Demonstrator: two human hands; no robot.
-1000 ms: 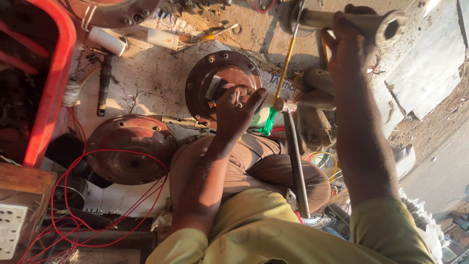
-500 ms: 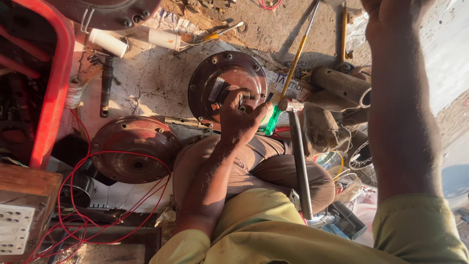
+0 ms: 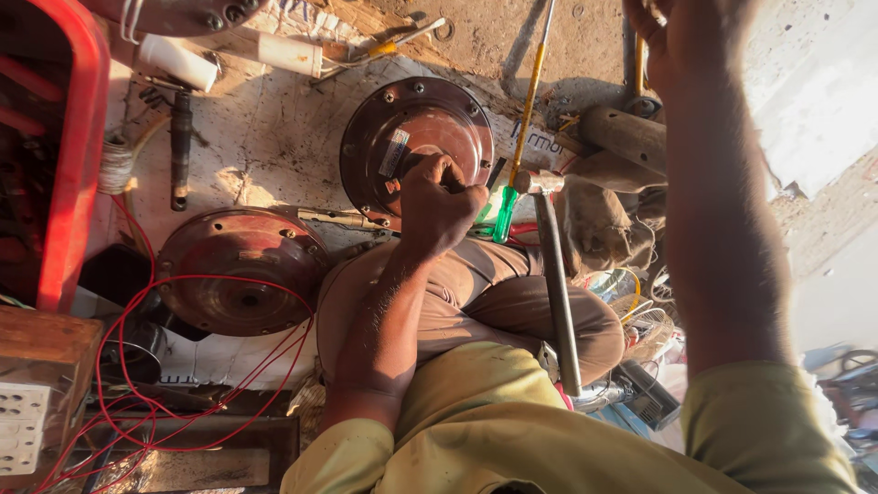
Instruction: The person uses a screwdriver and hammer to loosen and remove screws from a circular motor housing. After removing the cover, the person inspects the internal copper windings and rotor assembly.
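Roughly, largest first, all places referred to the upper motor housing [image 3: 413, 137], a dark red-brown round disc with rim bolts lying flat on the stained floor [image 3: 265, 146].

Red frame [image 3: 69, 155]: far to the housing's left, cut off by the picture edge. Person's bent knee [image 3: 494, 293] in brown cloth: directly below the housing. Second round housing [image 3: 240, 270]: below and left of the first, apart from it, with thin red wires [image 3: 137, 366] looped over its lower side.

Right arm [image 3: 722, 238]: raised well to the housing's right; the right hand [image 3: 677, 27] is cut off at the top edge. Cannot tell whether its fingers are closed or what they hold.

Left hand [image 3: 437, 206]: rests on the lower middle of the upper housing, fingers [image 3: 453, 178] curled shut over something at the hub. The thing gripped is hidden under the knuckles; cannot identify it. This hand is clearly the nearer one to the housing; the hub lies straight under its fingertips.

Hammer [image 3: 556, 284]: just right of the housing, long axis near vertical, head toward the housing. Green-handled screwdriver [image 3: 517, 146]: between housing and hammer, shaft slanting up and away. White tube [image 3: 178, 62]: up and left of the housing. The clutter at the lower right of the picture is too blurred to tell apart.
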